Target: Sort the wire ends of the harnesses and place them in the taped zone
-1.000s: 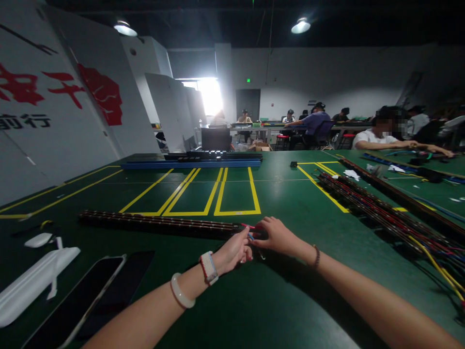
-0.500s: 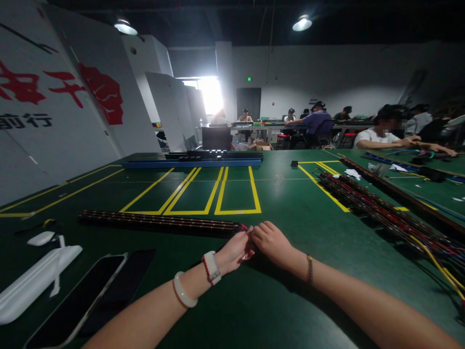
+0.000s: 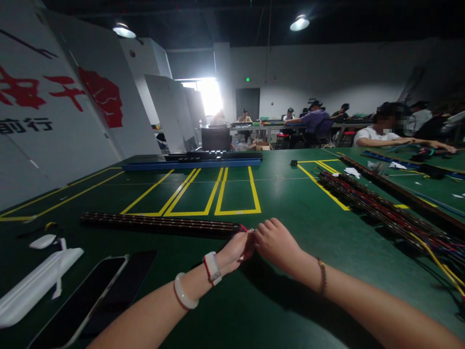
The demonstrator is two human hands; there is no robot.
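Observation:
A long dark bundle of strips [image 3: 160,223] lies across the green table [image 3: 203,300], with red wires [image 3: 244,228] at its right end. My left hand [image 3: 238,249] is closed at these wires, its fingertips pinched together. Against it, my right hand [image 3: 276,242] is closed too, fingers curled down and knuckles up. What the right fingers hold is hidden. The wire ends between the two hands are too small to make out.
Two dark phone-like slabs [image 3: 78,300] and a white case [image 3: 39,286] lie at the near left. Blue and black rails [image 3: 192,164] lie at the back. Wired strip bundles [image 3: 378,206] cover the right side. A person in white [image 3: 374,135] sits beyond.
My right hand has shifted slightly right and its wrist has turned a little. My left hand stays almost in place at the wires. The seated person's hands have moved.

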